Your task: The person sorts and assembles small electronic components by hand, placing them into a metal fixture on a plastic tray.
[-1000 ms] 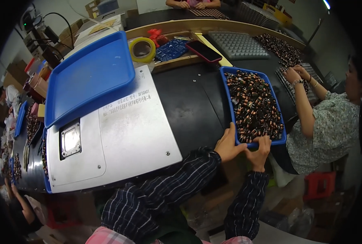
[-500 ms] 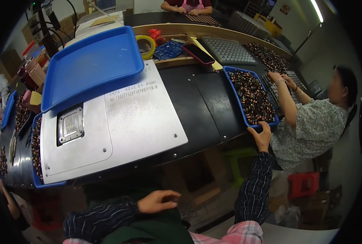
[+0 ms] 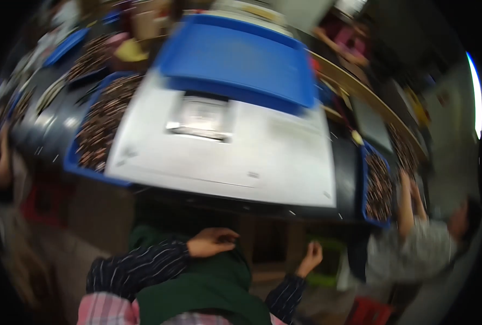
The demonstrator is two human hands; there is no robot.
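Head view: left hand point(image 3: 211, 242) released, right hand point(image 3: 310, 259) grip unclear, both off table edge point(image 3: 273, 209).

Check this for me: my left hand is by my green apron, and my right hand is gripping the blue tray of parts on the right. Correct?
Not quite: the head view shows your right hand apart from the blue tray of parts, not gripping it. Your left hand is by your green apron, as you say.
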